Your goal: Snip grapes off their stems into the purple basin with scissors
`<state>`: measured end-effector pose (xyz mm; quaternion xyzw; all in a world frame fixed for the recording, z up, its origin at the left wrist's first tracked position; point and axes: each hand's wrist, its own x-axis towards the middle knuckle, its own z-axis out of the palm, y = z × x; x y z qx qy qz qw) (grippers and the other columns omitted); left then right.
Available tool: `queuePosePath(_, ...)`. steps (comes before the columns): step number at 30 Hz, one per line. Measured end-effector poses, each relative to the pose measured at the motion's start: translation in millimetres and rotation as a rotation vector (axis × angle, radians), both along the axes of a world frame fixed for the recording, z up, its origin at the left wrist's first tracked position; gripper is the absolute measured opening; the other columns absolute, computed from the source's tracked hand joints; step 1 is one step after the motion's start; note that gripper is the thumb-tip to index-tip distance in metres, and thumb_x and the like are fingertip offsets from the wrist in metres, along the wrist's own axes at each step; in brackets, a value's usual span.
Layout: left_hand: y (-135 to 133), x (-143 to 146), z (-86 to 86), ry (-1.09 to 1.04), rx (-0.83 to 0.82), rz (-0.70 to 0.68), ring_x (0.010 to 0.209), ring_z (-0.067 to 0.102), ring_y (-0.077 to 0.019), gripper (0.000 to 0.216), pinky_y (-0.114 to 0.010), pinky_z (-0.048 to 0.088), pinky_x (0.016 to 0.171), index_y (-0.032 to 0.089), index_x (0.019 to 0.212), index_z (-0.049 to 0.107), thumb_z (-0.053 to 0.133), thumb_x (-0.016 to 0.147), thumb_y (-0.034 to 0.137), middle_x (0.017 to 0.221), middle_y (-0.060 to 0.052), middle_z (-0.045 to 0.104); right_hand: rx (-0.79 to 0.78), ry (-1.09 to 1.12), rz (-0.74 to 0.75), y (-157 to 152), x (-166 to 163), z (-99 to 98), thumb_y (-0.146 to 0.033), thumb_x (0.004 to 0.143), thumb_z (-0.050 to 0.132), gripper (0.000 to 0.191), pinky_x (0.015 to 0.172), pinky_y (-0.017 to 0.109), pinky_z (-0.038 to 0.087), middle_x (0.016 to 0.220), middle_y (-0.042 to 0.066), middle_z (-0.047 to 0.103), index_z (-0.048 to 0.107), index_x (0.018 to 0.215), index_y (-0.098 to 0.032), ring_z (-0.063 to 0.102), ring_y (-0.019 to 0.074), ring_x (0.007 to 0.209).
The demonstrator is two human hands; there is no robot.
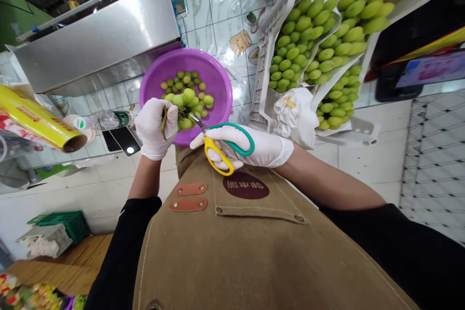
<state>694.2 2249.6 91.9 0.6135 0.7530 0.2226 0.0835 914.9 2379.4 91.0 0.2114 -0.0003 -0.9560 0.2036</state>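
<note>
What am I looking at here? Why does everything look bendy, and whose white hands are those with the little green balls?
There is only one picture, taken by a camera worn on a person's head. It looks down at their own hands, and its wide lens bends the edges.

The white hands are the person's, in thin gloves. The left hand holds a small bunch of green grapes by its stem. The right hand holds scissors with one yellow and one green handle, their blades pointing into the bunch.

Under the bunch sits a purple bowl with loose grapes in it. To the right a white crate holds more grape bunches. On the left lie a yellow roll, a plastic bottle and a dark phone. The brown cloth at the bottom is the person's apron.
</note>
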Motion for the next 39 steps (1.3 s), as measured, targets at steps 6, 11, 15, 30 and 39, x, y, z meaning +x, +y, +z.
queuePosePath(6, -2.0, -2.2, 2.8, 0.028, -0.020, -0.044, 0.070, 0.058, -0.0165, 0.026, -0.034, 0.038, 0.067, 0.024, 0.093, 0.060, 0.055, 0.116, 0.038, 0.080, -0.001, 0.060, 0.010, -0.038, 0.052, -1.3, -11.0, -2.6, -0.038, 0.112, 0.059, 0.035, 0.036, 0.017, 0.031, 0.064, 0.003, 0.066, 0.077, 0.111, -0.008, 0.057, 0.0115, 0.048)
queuePosePath(11, 0.4, -1.6, 3.6, -0.013, -0.014, -0.087, 0.070, 0.056, -0.0174, 0.023, -0.035, 0.036, 0.066, 0.025, 0.095, 0.060, 0.059, 0.114, 0.037, 0.078, -0.001, 0.059, 0.083, -0.073, 0.055, -2.8, -18.8, -2.8, -0.029, 0.111, 0.058, 0.029, 0.035, 0.017, 0.031, 0.057, 0.002, 0.064, 0.075, 0.098, -0.009, 0.056, 0.0112, 0.043)
queuePosePath(15, 1.8, -3.2, -0.8, -0.036, 0.000, -0.099, 0.071, 0.055, -0.0176, 0.023, -0.036, 0.035, 0.066, 0.025, 0.094, 0.060, 0.060, 0.114, 0.036, 0.078, -0.001, 0.059, 0.127, -0.112, 0.046, -8.0, -22.2, -6.5, -0.019, 0.108, 0.058, 0.026, 0.034, 0.017, 0.028, 0.050, -0.002, 0.057, 0.071, 0.087, -0.011, 0.048, 0.0090, 0.038)
queuePosePath(30, -3.3, -8.6, -4.6, -0.054, -0.102, 0.028, 0.073, 0.059, -0.0180, 0.034, -0.035, 0.043, 0.071, 0.025, 0.091, 0.060, 0.053, 0.116, 0.048, 0.079, -0.002, 0.059, 0.091, -0.095, 0.045, -2.8, -14.1, -6.3, -0.045, 0.105, 0.080, 0.035, 0.038, 0.019, 0.042, 0.056, -0.002, 0.065, 0.072, 0.093, -0.012, 0.057, 0.0100, 0.044)
queuePosePath(39, -2.4, -2.3, -5.2, -0.025, -0.067, 0.005, 0.069, 0.056, -0.0174, 0.035, -0.036, 0.039, 0.067, 0.025, 0.088, 0.058, 0.053, 0.116, 0.046, 0.075, -0.002, 0.057, 0.096, -0.076, 0.040, -15.8, -2.9, -3.3, -0.050, 0.097, 0.087, 0.041, 0.042, 0.020, 0.051, 0.074, 0.006, 0.079, 0.072, 0.094, -0.012, 0.064, 0.0104, 0.047)
